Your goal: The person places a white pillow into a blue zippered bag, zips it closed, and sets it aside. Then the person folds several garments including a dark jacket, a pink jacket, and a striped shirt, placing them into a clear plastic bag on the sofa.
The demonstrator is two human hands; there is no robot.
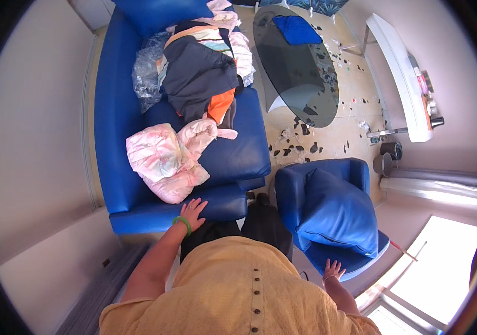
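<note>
My left hand (193, 212), with a green bangle at the wrist, is at the near arm of the blue sofa (217, 203), fingers apart and nothing held. Just beyond it a pink padded jacket (159, 161) lies crumpled on the seat. Farther along are dark trousers (201, 75) with an orange part (221, 104), striped cloth (215, 37) and a clear plastic bag (148, 73). My right hand (333, 270) is spread and holds nothing, beside the seat edge of the blue armchair (286, 197); whether it touches the seat I cannot tell. A blue cushion (341, 213) leans in that chair.
An oval glass table (297, 75) with a blue cloth (297, 30) stands beyond the armchair. Dark scraps (314, 147) and white bits litter the floor. Along the right wall are a white desk (401, 79) and two bins, one grey (384, 164). A window (439, 264) is at lower right.
</note>
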